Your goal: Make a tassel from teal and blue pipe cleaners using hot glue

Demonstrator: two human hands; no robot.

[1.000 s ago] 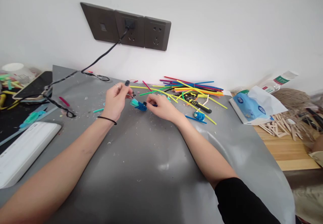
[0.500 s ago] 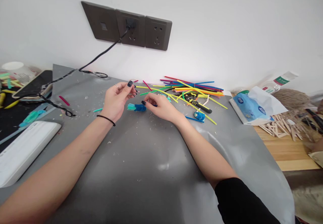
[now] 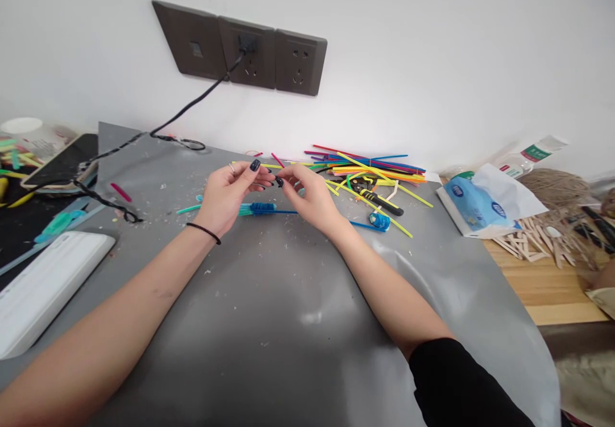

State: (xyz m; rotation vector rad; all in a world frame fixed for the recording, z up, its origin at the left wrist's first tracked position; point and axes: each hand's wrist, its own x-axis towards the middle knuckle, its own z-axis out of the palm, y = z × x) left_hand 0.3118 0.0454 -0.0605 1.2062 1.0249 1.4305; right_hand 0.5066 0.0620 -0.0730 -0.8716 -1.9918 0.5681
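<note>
My left hand [image 3: 225,196] is raised over the grey mat, its thumb and fingers curled into a pinch; whatever lies between them is too small to make out. Fingertip to fingertip with it, my right hand [image 3: 310,197] also pinches, and what it holds is hidden. Just below the fingers lies a teal and dark blue bundle of wound pipe cleaners [image 3: 262,208], partly covered by my left hand. A blue stem runs from it under my right hand. Farther right sits a blue coiled pipe-cleaner piece [image 3: 379,222].
Loose coloured pipe cleaners [image 3: 375,164] and yellow-black handled pliers [image 3: 379,201] lie near the wall. A tissue pack [image 3: 473,202], wooden sticks [image 3: 533,241] and twine [image 3: 552,186] are at right. A white power bank-like block [image 3: 52,286] and black cable [image 3: 192,103] are left.
My right hand has lifted off the blue bundle and moved up to my left hand's fingertips. More of the blue stem now shows on the mat. My left hand has shifted slightly right.
</note>
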